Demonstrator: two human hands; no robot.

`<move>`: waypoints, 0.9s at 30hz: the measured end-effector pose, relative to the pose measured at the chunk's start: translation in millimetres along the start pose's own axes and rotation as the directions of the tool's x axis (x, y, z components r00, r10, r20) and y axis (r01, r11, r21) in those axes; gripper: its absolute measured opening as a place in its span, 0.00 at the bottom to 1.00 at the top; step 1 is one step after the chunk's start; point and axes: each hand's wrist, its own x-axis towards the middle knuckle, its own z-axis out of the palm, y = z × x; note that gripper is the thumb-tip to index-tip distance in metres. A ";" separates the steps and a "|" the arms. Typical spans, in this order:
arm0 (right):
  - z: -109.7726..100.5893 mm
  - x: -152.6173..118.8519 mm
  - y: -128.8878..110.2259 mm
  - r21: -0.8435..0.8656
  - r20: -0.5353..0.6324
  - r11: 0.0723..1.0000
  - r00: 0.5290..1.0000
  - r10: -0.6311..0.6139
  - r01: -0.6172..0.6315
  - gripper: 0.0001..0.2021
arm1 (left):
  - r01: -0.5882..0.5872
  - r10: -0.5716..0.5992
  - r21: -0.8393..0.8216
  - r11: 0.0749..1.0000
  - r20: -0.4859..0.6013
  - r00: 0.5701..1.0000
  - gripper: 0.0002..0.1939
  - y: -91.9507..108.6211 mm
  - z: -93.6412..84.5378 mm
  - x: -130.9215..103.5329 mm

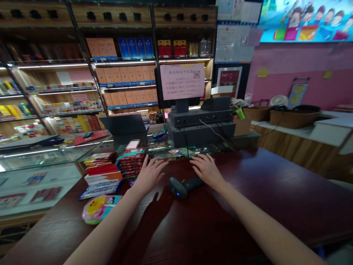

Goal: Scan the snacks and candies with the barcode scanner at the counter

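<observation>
My left hand (pixel 150 173) reaches over the dark red wooden counter (pixel 264 198), fingers spread and holding nothing. Just left of it stands a stack of dark red snack packets (pixel 131 163). My right hand (pixel 206 169) is stretched out on the other side, its fingers apart. Close to that hand a black barcode scanner (pixel 179 187) with a small blue light lies on the counter; part of its handle is hidden behind the hand. Whether the hand touches the scanner I cannot tell. Near my left forearm lies a colourful pack with a yellow duck (pixel 96 206).
Blue-and-white packets (pixel 102 189) lie below a pile of red and yellow packs (pixel 102 162) at left. A cash register (pixel 202 121) with a paper sign (pixel 182 81) stands behind a glass display edge. Wicker baskets (pixel 292 117) sit at right; stocked shelves (pixel 127 76) line the back.
</observation>
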 end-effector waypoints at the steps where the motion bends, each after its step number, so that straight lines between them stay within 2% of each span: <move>1: -0.8 -3.6 9.8 -0.014 0.002 1.000 1.000 0.023 -0.023 0.15 | -0.010 0.010 -0.003 1.000 0.002 1.000 0.23 3.6 2.2 6.9; 6: -2.4 -17.9 54.0 -0.076 0.019 0.989 0.992 0.125 -0.123 0.16 | -0.065 0.066 -0.020 0.998 0.015 0.998 0.23 21.0 13.9 43.3; 11: 2.5 -27.7 85.4 -0.107 0.029 0.976 0.981 0.194 -0.189 0.17 | -0.134 0.135 -0.044 0.990 0.028 0.990 0.22 37.2 29.6 75.7; 20: 12.8 -38.0 111.4 -0.114 0.101 0.946 0.944 0.315 -0.304 0.18 | -0.242 0.245 -0.048 0.969 0.053 0.968 0.21 71.1 56.5 121.4; 27: 19.4 -40.3 132.4 -0.110 0.084 0.938 0.938 0.337 -0.327 0.19 | -0.273 0.284 -0.101 0.957 0.110 0.953 0.21 105.1 71.4 157.5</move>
